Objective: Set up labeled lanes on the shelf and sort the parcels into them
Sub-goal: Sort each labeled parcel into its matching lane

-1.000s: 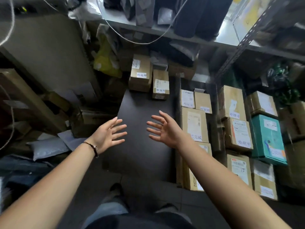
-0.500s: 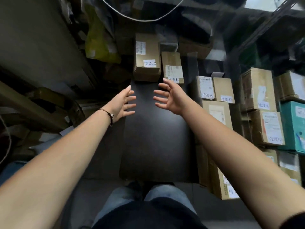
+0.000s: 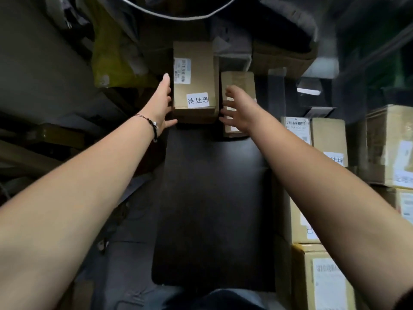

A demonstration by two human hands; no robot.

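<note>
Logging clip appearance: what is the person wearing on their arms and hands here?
Both forearms are bare, no gloves on the left hand or right hand. A thin dark cord bracelet with a small pale bead circles the left wrist. No rings or watch are visible.

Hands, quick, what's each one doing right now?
Left hand: open, fingers straight beside the labelled box.
Right hand: open, fingers spread, holding nothing.

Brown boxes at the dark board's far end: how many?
2. The labelled box beside the left hand; the smaller box behind the right hand. Others may be hidden.
</note>
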